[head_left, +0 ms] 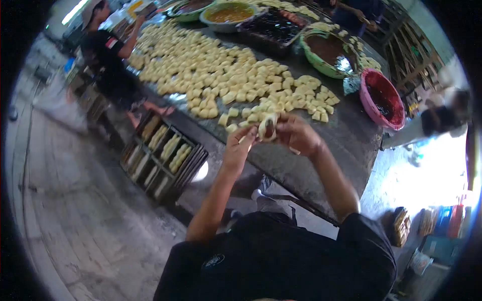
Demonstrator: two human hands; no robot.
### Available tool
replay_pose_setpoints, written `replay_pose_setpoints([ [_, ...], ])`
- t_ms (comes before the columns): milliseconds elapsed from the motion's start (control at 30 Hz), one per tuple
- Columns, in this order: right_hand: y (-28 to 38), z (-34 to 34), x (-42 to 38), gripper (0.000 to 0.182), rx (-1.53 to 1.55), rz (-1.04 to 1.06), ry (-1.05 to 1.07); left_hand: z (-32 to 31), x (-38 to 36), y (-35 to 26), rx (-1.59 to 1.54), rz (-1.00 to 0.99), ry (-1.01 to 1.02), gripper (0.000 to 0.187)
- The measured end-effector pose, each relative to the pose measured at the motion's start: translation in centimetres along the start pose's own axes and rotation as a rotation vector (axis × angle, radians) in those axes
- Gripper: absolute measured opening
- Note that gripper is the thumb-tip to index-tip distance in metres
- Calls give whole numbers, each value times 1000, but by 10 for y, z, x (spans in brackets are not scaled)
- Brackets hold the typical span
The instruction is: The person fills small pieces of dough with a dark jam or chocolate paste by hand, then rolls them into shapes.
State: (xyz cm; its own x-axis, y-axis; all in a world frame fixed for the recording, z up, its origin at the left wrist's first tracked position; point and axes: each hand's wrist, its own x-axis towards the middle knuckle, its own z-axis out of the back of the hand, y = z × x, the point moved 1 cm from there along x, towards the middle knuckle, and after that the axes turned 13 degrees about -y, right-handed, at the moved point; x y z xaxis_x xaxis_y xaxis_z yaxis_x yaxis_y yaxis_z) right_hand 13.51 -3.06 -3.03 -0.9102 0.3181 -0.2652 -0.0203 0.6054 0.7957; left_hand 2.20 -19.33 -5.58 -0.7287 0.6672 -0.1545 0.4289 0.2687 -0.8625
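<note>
In front of my body, over the table's near edge, I hold a piece of dough (267, 128) with dark brown filling showing in its middle. My left hand (240, 145) pinches its left side; a small pale bit shows by the thumb, too small to name. On the other side, my right hand (299, 133) has its fingers curled round the dough's right edge. Another pale bit shows beneath the right fingers. Many pale dough pieces (226, 75) lie across the dark table (311, 160) just beyond both hands.
Beyond the dough stand a green basin (312, 59) of brown filling, a pink basin (365, 95), a dark tray (273, 27) and a basin of orange filling (228, 14). Stacked trays (163, 155) with shaped dough sit at left. A person (103, 55) works at left; others are at the back and right.
</note>
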Motion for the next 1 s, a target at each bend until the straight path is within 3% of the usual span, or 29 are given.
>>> replay_pose_setpoints([
  [67,-59,-11,-20,41,167,-66,86,42,-37,8,-171,130,7,21],
  [133,-91,-44,-46,47,96,-73,26,78,-75,4,-261,242,-110,17],
  [200,-121,-80,-69,52,-198,71,-26,103,-110,-1,-366,284,-212,16],
  [333,-141,-139,-103,49,-1023,660,50,138,-169,-35,-457,321,-217,22],
  [367,-149,-148,-106,41,-1004,779,6,138,-183,-45,-476,287,-206,26],
  [467,-151,-167,-116,30,-939,893,18,132,-214,-71,-139,148,-205,36],
  [500,-150,-179,-123,16,-743,685,-27,124,-226,-81,-2,25,-177,36],
  [600,-158,-187,-125,11,-562,595,7,124,-240,-92,704,-621,-114,27],
  [633,-157,-191,-129,11,-356,398,-39,122,-241,-89,697,-746,-139,16],
  [700,-152,-204,-139,14,60,8,-128,117,-241,-87,542,-756,-84,14],
  [800,-149,-219,-132,17,78,295,-311,103,-236,-84,370,-695,-102,10],
  [833,-144,-212,-137,15,-133,369,-279,99,-235,-83,337,-639,-151,10],
  [867,-135,-208,-136,14,-271,621,-189,97,-231,-82,306,-584,-198,10],
  [933,-118,-200,-132,13,-558,1114,2,89,-214,-85,388,-695,-202,11],
  [1000,-104,-194,-138,14,-677,1081,-109,78,-198,-86,341,-700,-109,12],
])
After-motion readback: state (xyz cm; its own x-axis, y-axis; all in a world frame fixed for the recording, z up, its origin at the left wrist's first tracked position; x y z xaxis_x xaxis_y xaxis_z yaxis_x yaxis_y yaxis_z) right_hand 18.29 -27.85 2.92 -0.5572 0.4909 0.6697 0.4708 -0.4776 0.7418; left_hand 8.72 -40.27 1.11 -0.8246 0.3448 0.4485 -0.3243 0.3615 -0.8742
